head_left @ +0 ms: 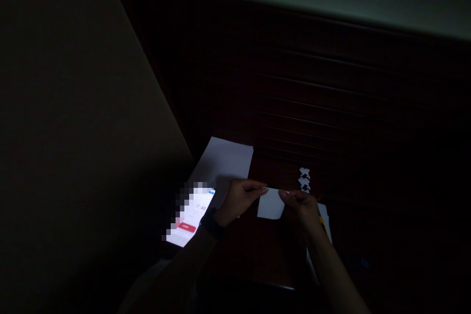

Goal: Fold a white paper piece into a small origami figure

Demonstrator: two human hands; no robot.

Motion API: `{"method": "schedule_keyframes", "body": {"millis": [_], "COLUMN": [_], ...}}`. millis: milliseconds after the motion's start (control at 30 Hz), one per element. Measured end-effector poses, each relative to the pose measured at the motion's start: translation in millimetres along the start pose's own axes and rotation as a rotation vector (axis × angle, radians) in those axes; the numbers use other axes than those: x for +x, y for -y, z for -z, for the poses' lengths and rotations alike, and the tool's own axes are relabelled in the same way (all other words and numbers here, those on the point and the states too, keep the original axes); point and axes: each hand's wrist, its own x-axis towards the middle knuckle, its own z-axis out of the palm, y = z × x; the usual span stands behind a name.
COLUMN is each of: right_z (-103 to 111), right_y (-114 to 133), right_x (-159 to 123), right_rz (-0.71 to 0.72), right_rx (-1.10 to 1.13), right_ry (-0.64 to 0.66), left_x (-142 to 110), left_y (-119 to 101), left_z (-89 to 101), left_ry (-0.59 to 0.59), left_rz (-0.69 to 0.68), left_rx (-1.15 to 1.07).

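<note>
A small, nearly square piece of white paper [271, 205] is held up by its top corners between my hands. My left hand [241, 198] pinches the upper left corner with thumb and fingers. At the upper right corner, my right hand [300, 205] grips the paper in the same way. Just beyond my right hand lie small folded white paper pieces [304, 179] in a short column. Larger white sheets [226, 159] rest on the dark table behind my left hand.
A phone with a bright screen [193, 218] glows beside my left wrist, partly blurred out. More white paper [325, 211] and something yellow [324, 225] lie by my right forearm. The dark wooden table [253, 260] meets a pale wall [91, 108] on the left.
</note>
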Motion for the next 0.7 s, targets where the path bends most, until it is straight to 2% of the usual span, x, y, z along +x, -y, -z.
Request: {"method": "schedule_keyframes", "body": {"millis": [233, 433, 700], "right_z": [0.1, -0.9, 3.7], "right_y": [-2.5, 1.4, 5.9], "right_x": [0.9, 1.7, 2.4], "right_rz": [-0.064, -0.115, -0.173], "right_rx": [0.180, 0.278, 0.454], "right_ry": [0.039, -0.013, 0.087], "left_x": [-0.2, -0.1, -1.8], "left_y": [7.0, 5.0, 1.8], "left_z": [0.1, -0.2, 3.3], "left_ry": [0.055, 0.061, 0.097], "left_rz": [-0.069, -0.055, -0.039], "left_rx": [0.006, 0.007, 0.001]}}
